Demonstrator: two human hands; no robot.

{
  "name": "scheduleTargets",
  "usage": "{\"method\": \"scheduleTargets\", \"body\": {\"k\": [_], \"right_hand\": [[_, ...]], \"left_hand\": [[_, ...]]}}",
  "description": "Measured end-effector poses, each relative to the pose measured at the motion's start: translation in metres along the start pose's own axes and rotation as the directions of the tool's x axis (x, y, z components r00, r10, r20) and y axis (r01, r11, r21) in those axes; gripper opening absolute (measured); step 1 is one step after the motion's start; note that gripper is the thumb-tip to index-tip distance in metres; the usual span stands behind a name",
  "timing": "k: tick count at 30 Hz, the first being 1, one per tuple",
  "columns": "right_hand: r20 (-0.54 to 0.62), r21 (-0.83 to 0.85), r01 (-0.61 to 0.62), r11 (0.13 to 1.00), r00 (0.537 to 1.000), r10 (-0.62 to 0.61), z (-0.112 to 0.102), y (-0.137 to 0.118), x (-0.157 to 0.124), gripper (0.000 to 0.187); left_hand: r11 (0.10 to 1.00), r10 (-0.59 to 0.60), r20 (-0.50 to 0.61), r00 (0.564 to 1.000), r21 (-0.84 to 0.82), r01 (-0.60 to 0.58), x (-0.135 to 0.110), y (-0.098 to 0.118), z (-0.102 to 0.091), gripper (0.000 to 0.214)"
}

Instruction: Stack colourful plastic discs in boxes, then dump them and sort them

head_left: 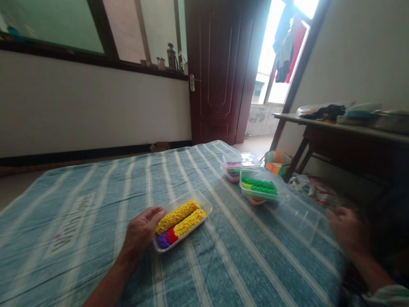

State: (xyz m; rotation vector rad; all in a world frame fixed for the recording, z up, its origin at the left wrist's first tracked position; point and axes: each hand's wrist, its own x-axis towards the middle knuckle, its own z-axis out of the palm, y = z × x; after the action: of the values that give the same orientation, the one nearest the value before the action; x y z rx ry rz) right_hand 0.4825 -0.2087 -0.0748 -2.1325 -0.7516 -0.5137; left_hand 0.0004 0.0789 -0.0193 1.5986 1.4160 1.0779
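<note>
My left hand (142,228) is closed on the near left rim of a clear plastic container (204,202). Inside lie two long rolls of small bumpy pieces: a yellow roll (177,216), and beside it one that is yellow, red and purple. At the right, my right hand (348,232) pinches the edge of a clear plastic lid (300,219), slightly blurred, above the striped cloth. Between the hands and farther off, a second container (259,185) with green rolls stands on top of another one.
A blue striped bedspread (105,238) covers the surface. More lidded containers (241,162) are stacked toward its far right edge. Beyond that edge are a colourful bag (277,163) and plastic bags (315,187). A cluttered table (345,128) stands at the right, a dark red door (220,72) ahead.
</note>
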Motion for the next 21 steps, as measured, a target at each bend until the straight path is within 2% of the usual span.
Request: {"method": "scheduleTargets", "body": {"k": [1,3,5,7,8,10,11,13,15,17,19,21], "right_hand": [[-0.021,-0.085,-0.102,0.991,0.995,0.100,-0.004,-0.002,-0.001,0.015],[0.078,-0.087,-0.137,0.987,0.987,0.144,-0.009,-0.016,-0.009,0.010],[0.166,0.013,-0.060,0.998,0.984,0.057,-0.010,-0.046,-0.029,0.006],[0.263,0.188,0.068,0.980,0.958,-0.117,-0.005,-0.087,-0.056,0.011],[0.319,0.282,0.131,0.950,0.921,-0.221,0.000,-0.110,-0.070,0.014],[0.449,0.436,0.223,0.872,0.786,-0.425,0.013,-0.155,-0.092,0.017],[0.462,0.507,0.256,0.824,0.726,-0.509,0.021,-0.176,-0.099,0.018],[0.455,0.595,0.274,0.755,0.660,-0.598,0.041,-0.213,-0.106,0.022],[0.486,0.633,0.176,0.754,0.668,-0.564,0.065,-0.242,-0.105,0.028],[0.573,0.624,-0.004,0.781,0.682,-0.454,0.089,-0.264,-0.100,0.036],[0.660,0.595,-0.157,0.788,0.655,-0.368,0.109,-0.280,-0.097,0.042],[0.680,0.603,-0.194,0.774,0.631,-0.372,0.122,-0.291,-0.098,0.039]], "left_hand": [[1.000,-0.002,0.015,1.000,-0.031,0.003,-0.001,-0.001,0.001,0.031],[0.997,0.011,0.033,0.999,-0.071,-0.009,-0.003,-0.003,0.002,0.033],[0.996,0.015,0.045,0.999,-0.088,-0.011,-0.004,-0.006,0.003,0.035],[0.994,0.002,0.056,0.998,-0.108,0.005,-0.005,-0.009,0.003,0.037],[0.992,-0.007,0.060,0.998,-0.123,0.015,-0.005,-0.010,0.004,0.038],[0.988,-0.018,0.061,0.998,-0.150,0.027,-0.007,-0.012,0.004,0.037],[0.987,-0.020,0.061,0.998,-0.157,0.029,-0.008,-0.013,0.004,0.036],[0.986,-0.025,0.063,0.998,-0.162,0.034,-0.009,-0.013,0.003,0.034],[0.985,-0.034,0.076,0.997,-0.165,0.046,-0.010,-0.013,0.003,0.033],[0.983,-0.041,0.088,0.995,-0.174,0.056,-0.010,-0.013,0.002,0.033],[0.981,-0.042,0.090,0.995,-0.188,0.058,-0.010,-0.012,0.001,0.033],[0.977,-0.046,0.087,0.995,-0.203,0.063,-0.010,-0.012,0.001,0.032]]}}
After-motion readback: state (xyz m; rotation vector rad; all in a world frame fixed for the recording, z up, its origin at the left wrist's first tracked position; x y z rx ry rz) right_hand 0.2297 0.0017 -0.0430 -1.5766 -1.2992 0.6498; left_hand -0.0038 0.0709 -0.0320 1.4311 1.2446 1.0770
